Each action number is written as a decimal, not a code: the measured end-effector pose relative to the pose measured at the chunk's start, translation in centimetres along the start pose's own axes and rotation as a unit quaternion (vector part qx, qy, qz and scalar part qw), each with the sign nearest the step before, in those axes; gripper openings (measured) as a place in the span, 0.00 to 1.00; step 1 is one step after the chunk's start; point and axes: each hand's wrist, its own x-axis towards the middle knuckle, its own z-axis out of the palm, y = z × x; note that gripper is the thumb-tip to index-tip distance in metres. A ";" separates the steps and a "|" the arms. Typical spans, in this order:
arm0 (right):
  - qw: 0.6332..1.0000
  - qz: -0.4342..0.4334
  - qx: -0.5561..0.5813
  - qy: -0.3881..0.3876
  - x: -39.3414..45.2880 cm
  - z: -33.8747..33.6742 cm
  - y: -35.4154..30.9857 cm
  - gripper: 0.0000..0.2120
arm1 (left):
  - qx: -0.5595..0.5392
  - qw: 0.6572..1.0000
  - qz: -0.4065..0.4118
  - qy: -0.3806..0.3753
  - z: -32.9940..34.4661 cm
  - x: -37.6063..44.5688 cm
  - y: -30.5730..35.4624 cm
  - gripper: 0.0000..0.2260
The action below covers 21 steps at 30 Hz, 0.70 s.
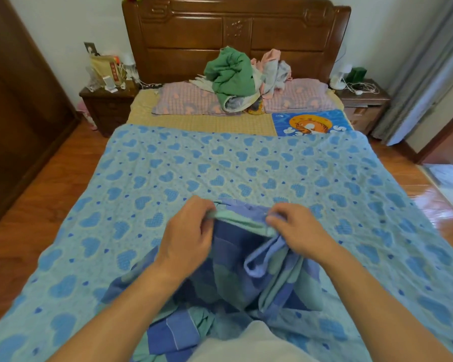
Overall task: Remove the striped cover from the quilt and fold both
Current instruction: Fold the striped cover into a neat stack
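A light-blue quilt (220, 163) printed with blue hearts lies spread flat over the lower part of the bed. On its near middle sits the bunched striped cover (233, 280), in dark-blue, pale-blue and green bands. My left hand (187, 232) pinches the cover's green top edge at the left. My right hand (296, 229) pinches the same edge at the right, with a pale-blue fold hanging below it. The edge is stretched between both hands. Something white (249, 343) shows at the bottom of the view.
At the bed's head, two pink pillows (186, 101) carry a heap of green and pink clothes (233, 77) against the wooden headboard (236, 35). A blue cartoon mat (309, 125) lies beside them. Nightstands (107, 108) flank the bed. A wardrobe stands at left, curtains at right.
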 end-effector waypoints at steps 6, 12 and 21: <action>0.959 -0.013 0.197 0.203 1.4 -3.8 -1.5 0.09 | -0.113 0.920 -0.138 -0.349 6.5 -9.9 2.4 0.09; 0.959 -0.055 0.243 0.133 1.1 -3.7 -2.7 0.10 | -0.200 0.877 -0.281 -0.335 8.9 -10.1 0.0 0.16; 0.955 -0.049 0.271 0.107 0.0 -4.0 -3.0 0.12 | -0.119 0.951 -0.220 -0.182 8.7 -5.8 -0.8 0.15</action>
